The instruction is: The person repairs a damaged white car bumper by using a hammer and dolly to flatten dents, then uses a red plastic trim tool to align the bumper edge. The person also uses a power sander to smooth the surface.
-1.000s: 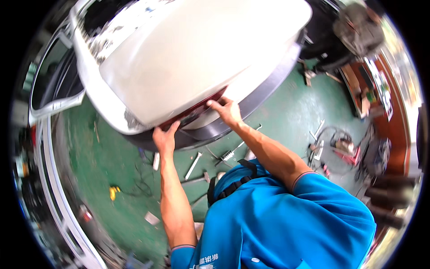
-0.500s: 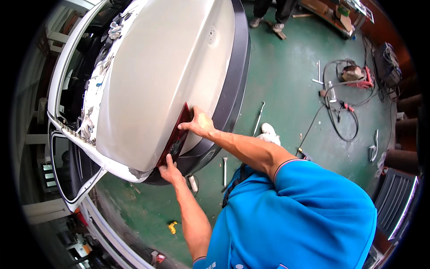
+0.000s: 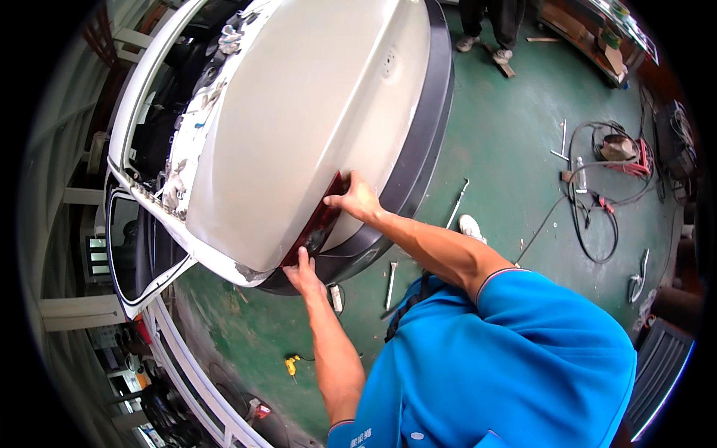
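Note:
A long dark red tail light [image 3: 317, 224] lies against the beige car body panel [image 3: 291, 127], just above the dark bumper [image 3: 429, 127]. At its far end my right hand [image 3: 358, 198] grips it, thumb on the red face and fingers curled over the edge. My left hand [image 3: 305, 275] holds the near end, with the thumb laid up along the lens and the other fingers partly hidden beneath. Behind the light, the body panel is covered by it and my hands.
Metal bars [image 3: 391, 285] lie on the green floor [image 3: 485, 149] by my feet, and a yellow power tool [image 3: 291, 365] lies nearer. Black cables [image 3: 575, 216] loop at right. Another person's legs [image 3: 489, 30] stand beyond the bumper. An open car door [image 3: 153, 287] juts out left.
The view has shifted, so the car and my arms sit farther right in the picture. Both hands keep their hold on the tail light, which looks much the same against the panel.

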The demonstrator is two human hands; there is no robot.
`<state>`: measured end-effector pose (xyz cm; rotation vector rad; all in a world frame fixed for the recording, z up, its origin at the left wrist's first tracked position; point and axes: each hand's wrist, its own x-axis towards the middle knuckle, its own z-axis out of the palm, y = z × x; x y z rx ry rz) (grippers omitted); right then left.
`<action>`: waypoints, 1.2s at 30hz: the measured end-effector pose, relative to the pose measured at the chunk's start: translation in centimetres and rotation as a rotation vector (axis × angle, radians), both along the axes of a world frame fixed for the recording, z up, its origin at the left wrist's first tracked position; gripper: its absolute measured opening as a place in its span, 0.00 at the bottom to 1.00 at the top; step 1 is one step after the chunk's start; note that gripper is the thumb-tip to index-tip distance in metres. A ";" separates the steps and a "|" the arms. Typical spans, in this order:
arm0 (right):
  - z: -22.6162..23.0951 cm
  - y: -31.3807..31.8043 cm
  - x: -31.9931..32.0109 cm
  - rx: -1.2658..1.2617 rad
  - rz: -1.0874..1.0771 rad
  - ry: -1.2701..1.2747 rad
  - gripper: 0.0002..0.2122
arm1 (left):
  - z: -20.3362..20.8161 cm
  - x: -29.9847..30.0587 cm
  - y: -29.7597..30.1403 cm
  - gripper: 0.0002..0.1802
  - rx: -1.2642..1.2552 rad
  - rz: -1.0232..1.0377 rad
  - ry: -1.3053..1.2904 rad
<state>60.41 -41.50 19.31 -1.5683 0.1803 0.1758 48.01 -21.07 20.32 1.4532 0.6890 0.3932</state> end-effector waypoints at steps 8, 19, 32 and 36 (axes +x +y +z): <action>-1.3 -0.7 0.6 0.139 0.038 0.039 0.30 | -0.7 -1.2 -1.8 0.39 -0.078 0.098 -0.079; -2.1 -1.0 1.3 0.355 0.061 0.111 0.25 | 0.1 -1.9 -4.1 0.41 0.007 0.283 0.154; -1.0 -12.6 -9.3 0.500 0.176 0.241 0.16 | -0.8 -15.5 -12.8 0.34 0.298 -0.176 -0.170; -0.3 -14.6 -12.1 0.545 0.146 0.309 0.16 | 0.2 -18.1 -12.6 0.34 0.379 -0.273 -0.132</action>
